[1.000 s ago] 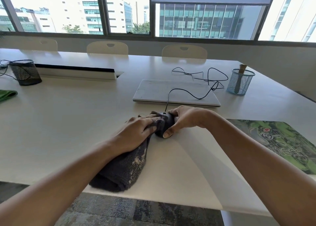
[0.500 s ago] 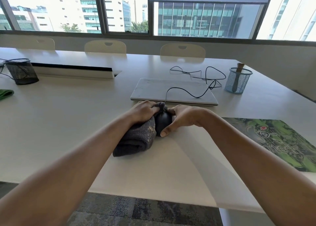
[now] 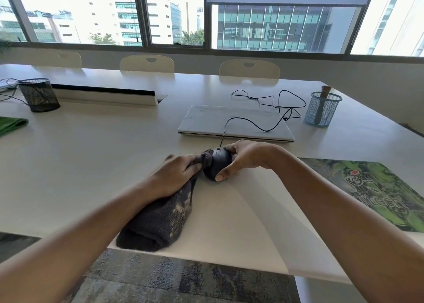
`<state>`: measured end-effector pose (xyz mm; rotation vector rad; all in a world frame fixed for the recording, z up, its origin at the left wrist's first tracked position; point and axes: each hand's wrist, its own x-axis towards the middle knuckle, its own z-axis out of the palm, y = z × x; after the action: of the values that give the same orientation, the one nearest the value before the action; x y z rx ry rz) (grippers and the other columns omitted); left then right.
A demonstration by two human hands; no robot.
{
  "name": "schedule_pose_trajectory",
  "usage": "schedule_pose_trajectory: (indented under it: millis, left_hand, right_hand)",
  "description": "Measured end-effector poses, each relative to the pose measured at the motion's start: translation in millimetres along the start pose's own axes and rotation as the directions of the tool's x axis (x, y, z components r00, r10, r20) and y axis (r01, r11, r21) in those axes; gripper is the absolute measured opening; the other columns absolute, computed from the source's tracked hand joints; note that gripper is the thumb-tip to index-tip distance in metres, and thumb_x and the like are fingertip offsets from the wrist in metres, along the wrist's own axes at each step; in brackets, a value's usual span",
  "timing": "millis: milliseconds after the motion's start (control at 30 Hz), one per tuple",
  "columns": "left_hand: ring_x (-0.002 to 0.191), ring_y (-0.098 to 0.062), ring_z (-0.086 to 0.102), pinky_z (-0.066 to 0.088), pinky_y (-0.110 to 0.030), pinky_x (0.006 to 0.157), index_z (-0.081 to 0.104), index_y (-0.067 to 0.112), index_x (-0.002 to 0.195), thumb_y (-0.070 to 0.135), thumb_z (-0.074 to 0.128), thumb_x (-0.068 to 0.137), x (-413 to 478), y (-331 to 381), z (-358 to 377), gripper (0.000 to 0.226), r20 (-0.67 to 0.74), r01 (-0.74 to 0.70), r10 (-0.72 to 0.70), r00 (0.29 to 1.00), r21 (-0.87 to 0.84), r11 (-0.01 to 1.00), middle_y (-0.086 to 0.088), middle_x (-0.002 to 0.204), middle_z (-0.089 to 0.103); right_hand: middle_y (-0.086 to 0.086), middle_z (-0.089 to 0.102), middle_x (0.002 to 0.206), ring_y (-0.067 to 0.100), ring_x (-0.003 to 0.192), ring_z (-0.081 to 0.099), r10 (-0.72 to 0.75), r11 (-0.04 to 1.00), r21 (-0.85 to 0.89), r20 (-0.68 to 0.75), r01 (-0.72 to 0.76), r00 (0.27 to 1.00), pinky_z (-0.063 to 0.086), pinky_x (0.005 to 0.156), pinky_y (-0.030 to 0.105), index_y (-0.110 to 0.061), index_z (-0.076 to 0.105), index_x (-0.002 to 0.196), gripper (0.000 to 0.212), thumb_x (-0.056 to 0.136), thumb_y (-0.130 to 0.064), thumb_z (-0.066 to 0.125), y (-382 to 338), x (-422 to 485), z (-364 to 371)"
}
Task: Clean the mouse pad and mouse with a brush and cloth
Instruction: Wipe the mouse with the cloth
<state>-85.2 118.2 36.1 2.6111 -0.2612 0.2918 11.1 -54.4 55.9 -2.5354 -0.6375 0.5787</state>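
A black wired mouse (image 3: pixel 218 165) rests on the white table (image 3: pixel 103 160), and my right hand (image 3: pixel 243 158) grips it from the right side. My left hand (image 3: pixel 176 176) clutches a dark grey cloth (image 3: pixel 160 220) and presses its bunched end against the mouse's left side. The rest of the cloth trails back toward the table's near edge. A green patterned mouse pad (image 3: pixel 376 190) lies flat at the right. A brush (image 3: pixel 322 103) stands in a blue mesh cup (image 3: pixel 321 110) at the back right.
A closed white laptop (image 3: pixel 234 123) lies just behind the mouse, with the mouse cable (image 3: pixel 270 110) looping over it. A black mesh cup (image 3: pixel 39 95) and a green cloth (image 3: pixel 11 125) sit at the far left. Chairs line the far side.
My left hand has slid the cloth back toward me along the mouse's left side, and more cloth now trails to the table edge. My right hand keeps its hold on the mouse.
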Motion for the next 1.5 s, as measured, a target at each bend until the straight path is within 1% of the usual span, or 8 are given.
schedule_pose_trajectory:
  millis: [300,567,733,1033,1167,1300,1433,1500]
  left_hand:
    - [0.112,-0.024,0.056,0.032,-0.02,0.076,0.058,0.011,0.121,0.021,0.044,0.097,25,7,8,0.03,0.033,0.036,-0.036,0.999,0.014,0.999,-0.012,0.121,0.063]
    - [0.125,-0.021,0.047,0.034,-0.029,0.1,0.056,0.015,0.125,0.028,0.042,0.097,84,-3,16,0.034,0.165,0.13,-0.134,0.977,0.036,0.991,-0.008,0.136,0.052]
    - [0.125,-0.022,0.047,0.035,-0.031,0.101,0.052,0.02,0.13,0.036,0.043,0.096,74,-6,19,0.039,0.105,0.136,-0.138,0.985,0.028,0.99,-0.007,0.136,0.053]
    - [0.11,-0.016,0.055,0.029,-0.015,0.077,0.055,0.008,0.124,0.031,0.046,0.095,15,-3,9,0.038,0.07,-0.007,0.007,0.998,0.004,1.0,-0.011,0.122,0.062]
    - [0.134,-0.006,0.031,0.017,0.0,0.099,0.046,0.013,0.136,0.041,0.043,0.089,-7,-10,8,0.055,0.104,-0.152,0.149,0.983,0.015,0.988,0.003,0.145,0.038]
    - [0.138,0.001,0.018,0.01,-0.006,0.111,0.043,0.023,0.137,0.078,0.021,0.077,-24,-18,6,0.084,0.183,-0.276,0.267,0.946,0.028,0.961,0.013,0.146,0.025]
    - [0.135,0.006,0.02,0.009,-0.001,0.108,0.044,0.017,0.137,0.068,0.028,0.084,-26,-13,9,0.075,0.115,-0.291,0.285,0.952,0.043,0.956,0.017,0.141,0.027]
    - [0.136,0.0,0.026,0.011,-0.002,0.108,0.042,0.016,0.138,0.049,0.036,0.09,-23,-9,10,0.059,0.091,-0.223,0.218,0.972,0.054,0.973,0.015,0.142,0.029]
  right_hand:
    - [-0.002,0.067,0.111,0.016,0.107,0.06,0.008,1.0,-0.013,-0.006,-0.008,1.0,0.045,0.1,0.031,-0.022,0.062,0.116,0.068,0.056,-0.043,0.085,1,2,0]
    - [-0.004,0.065,0.114,0.016,0.109,0.057,-0.006,0.999,-0.053,-0.009,0.006,1.0,0.044,0.099,0.03,-0.025,0.062,0.117,0.068,0.057,-0.047,0.083,0,1,0]
    - [-0.004,0.063,0.114,0.016,0.108,0.056,-0.007,1.0,-0.029,-0.013,0.007,1.0,0.044,0.096,0.029,-0.024,0.06,0.119,0.07,0.057,-0.046,0.084,3,3,0]
    - [-0.003,0.067,0.105,0.017,0.102,0.061,-0.015,1.0,0.011,-0.009,0.015,1.0,0.047,0.093,0.029,-0.022,0.066,0.107,0.06,0.054,-0.044,0.086,4,5,2]
    - [-0.004,0.07,0.103,0.015,0.099,0.063,-0.017,1.0,0.016,0.003,0.017,1.0,0.048,0.093,0.029,-0.023,0.068,0.106,0.06,0.052,-0.044,0.086,4,5,2]
    - [-0.003,0.07,0.105,0.016,0.101,0.064,-0.015,1.0,-0.018,-0.005,0.015,1.0,0.049,0.096,0.032,-0.023,0.067,0.108,0.066,0.049,-0.048,0.086,2,6,2]
    - [-0.002,0.068,0.109,0.017,0.104,0.062,-0.022,0.999,-0.04,-0.02,0.021,1.0,0.047,0.097,0.032,-0.023,0.066,0.11,0.066,0.053,-0.049,0.085,2,4,3]
    - [-0.003,0.067,0.11,0.016,0.106,0.06,-0.029,0.998,-0.052,-0.023,0.028,0.999,0.046,0.099,0.034,-0.024,0.065,0.11,0.065,0.054,-0.049,0.084,2,2,2]
